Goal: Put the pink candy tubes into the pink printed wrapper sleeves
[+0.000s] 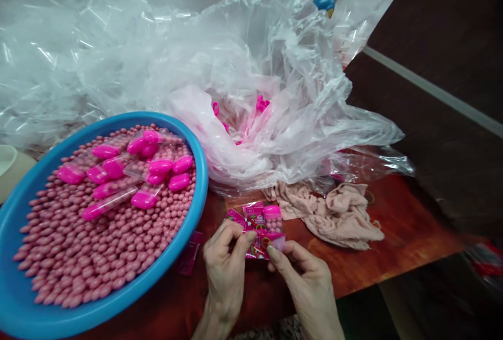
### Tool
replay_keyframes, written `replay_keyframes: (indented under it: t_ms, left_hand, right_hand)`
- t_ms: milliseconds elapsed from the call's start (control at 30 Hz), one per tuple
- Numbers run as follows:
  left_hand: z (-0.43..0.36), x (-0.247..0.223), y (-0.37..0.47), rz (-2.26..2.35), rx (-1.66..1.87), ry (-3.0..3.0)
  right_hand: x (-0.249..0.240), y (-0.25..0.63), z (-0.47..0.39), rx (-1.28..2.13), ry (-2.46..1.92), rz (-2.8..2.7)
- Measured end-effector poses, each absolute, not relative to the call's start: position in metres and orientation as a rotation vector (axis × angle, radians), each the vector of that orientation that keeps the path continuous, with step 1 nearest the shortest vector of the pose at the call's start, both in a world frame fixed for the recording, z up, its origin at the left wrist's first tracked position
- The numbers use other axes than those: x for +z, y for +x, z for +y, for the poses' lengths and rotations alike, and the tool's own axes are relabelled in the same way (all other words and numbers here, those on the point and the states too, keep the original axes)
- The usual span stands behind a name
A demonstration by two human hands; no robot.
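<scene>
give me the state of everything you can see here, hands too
left hand: closed in a pinch on the pink packet
right hand: also pinching it
pink packet: held between the hands; sealed or not, can't tell
blue basin: well filled with pink balls
pink-ended tubes: lying loose on the balls
large plastic bag: open, crumpled, pink pieces inside
cloth: bunched up, on the table
</scene>
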State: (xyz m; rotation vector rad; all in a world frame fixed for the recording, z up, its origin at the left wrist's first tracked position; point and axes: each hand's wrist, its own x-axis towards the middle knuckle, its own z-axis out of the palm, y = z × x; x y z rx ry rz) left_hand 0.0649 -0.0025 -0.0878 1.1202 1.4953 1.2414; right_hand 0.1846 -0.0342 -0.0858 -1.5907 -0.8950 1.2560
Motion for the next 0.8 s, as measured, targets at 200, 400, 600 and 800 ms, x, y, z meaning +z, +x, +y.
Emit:
replay_keyframes:
  t_ms: [200,400,600,800]
  left_hand:
    - [-0.009,-0.087,0.063,1.581,1.168,1.033]
    - [-0.010,-0.088,0.062,1.442,1.024,0.597]
    - [-0.008,-0.092,0.052,1.450,1.047,0.524]
    - [-0.006,-0.095,0.051,1.519,1.121,0.594]
  right_hand:
    - [-0.099,0.184,-0.041,0.744,-1.619,-1.277]
    - [-0.105,0.186,-0.041,0.545,-1.453,-1.493]
    - [-0.099,0.219,-0.019,0.368,-1.541,-1.540]
    - [-0.124,0.259,0.033,-0.014,-1.889,-1.717]
